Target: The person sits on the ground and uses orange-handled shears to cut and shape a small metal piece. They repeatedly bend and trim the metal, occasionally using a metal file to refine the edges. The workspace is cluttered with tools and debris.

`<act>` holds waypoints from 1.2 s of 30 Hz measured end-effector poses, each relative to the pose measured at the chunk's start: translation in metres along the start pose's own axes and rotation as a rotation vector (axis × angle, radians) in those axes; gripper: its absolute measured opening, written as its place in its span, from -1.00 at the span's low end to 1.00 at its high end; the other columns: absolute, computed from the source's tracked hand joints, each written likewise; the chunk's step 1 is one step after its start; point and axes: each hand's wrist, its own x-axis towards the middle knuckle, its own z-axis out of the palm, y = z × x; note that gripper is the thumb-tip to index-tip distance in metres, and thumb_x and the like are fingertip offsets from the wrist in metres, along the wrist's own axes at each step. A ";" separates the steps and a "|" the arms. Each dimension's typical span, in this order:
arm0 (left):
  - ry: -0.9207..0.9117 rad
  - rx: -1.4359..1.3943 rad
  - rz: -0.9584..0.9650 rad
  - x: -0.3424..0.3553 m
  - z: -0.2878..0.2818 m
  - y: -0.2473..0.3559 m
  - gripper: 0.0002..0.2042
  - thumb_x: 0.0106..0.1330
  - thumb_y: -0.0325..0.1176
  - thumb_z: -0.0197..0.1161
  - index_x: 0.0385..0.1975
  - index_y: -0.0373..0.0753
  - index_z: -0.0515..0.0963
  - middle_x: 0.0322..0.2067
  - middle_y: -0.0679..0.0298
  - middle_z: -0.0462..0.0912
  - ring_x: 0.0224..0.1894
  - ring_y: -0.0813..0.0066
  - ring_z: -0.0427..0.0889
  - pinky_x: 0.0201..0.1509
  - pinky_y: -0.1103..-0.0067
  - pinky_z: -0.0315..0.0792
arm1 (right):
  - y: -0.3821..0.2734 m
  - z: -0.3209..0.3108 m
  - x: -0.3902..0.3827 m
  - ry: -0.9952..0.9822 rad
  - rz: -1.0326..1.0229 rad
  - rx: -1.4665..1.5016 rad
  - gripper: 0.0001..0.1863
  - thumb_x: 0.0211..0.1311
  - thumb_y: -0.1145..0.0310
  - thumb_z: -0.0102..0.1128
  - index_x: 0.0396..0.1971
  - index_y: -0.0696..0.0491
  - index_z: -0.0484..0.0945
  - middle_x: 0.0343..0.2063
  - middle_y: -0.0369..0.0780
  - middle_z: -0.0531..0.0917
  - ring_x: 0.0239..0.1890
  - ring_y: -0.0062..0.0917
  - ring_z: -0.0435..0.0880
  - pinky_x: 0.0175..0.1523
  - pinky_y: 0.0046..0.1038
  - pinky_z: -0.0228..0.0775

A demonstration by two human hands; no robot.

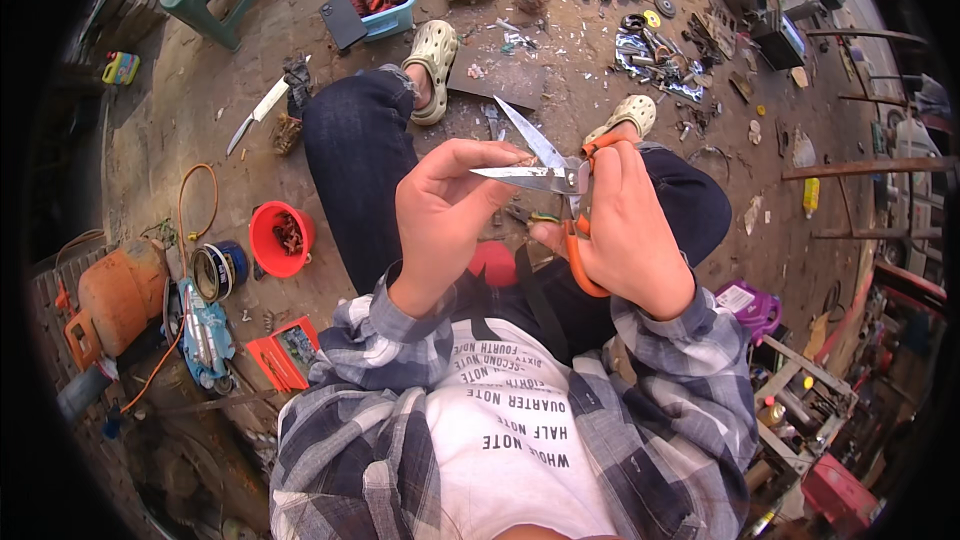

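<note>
Right hand [632, 225] grips scissors [572, 178], partly hiding handles [576, 258]; whether left hand [437, 212] holds anything, I cannot tell

Open blue-grey plaid shirt [690, 420]; white tee [500, 490], dark lettering [520, 403]; dark blue jeans [350, 170]; cream perforated clogs [435, 65].

Orange-handled metal scissors [574, 178], blades [530, 134] spread, in right hand [628, 228].
Left hand [438, 202] fingers at blades; round red plastic bucket [260, 246] on ground left, light-blue rectangular plastic tub [394, 22] farther out.
</note>
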 end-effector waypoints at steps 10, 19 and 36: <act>-0.048 -0.086 -0.066 0.002 -0.005 0.000 -0.84 0.14 -0.69 0.18 -0.28 -0.41 0.47 -0.23 0.13 0.57 -0.14 0.48 0.56 -0.01 0.59 0.43 | 0.002 0.004 0.001 0.054 -0.020 0.015 -0.33 -0.30 0.27 0.49 -0.25 0.28 0.25 -0.34 -0.06 0.31 -0.25 -0.16 0.34 -0.13 -0.29 0.23; -0.064 -0.358 -0.076 0.002 -0.002 -0.012 -0.88 0.20 -0.56 0.19 -0.32 -0.31 0.40 -0.21 0.16 0.54 -0.20 0.51 0.53 -0.05 0.58 0.40 | 0.002 0.007 -0.006 -0.065 0.093 0.256 -0.31 -0.18 0.22 0.45 -0.18 0.29 0.23 -0.33 -0.03 0.34 -0.27 -0.13 0.38 -0.18 -0.28 0.27; 0.067 -0.233 0.099 -0.001 0.000 -0.021 -0.87 0.19 -0.66 0.14 -0.35 -0.28 0.39 -0.19 0.12 0.55 -0.13 0.47 0.54 0.03 0.57 0.39 | -0.002 0.005 -0.007 -0.309 0.137 0.361 -0.38 -0.01 0.17 0.35 -0.23 0.35 0.22 -0.34 0.13 0.41 -0.28 -0.01 0.47 -0.20 -0.24 0.34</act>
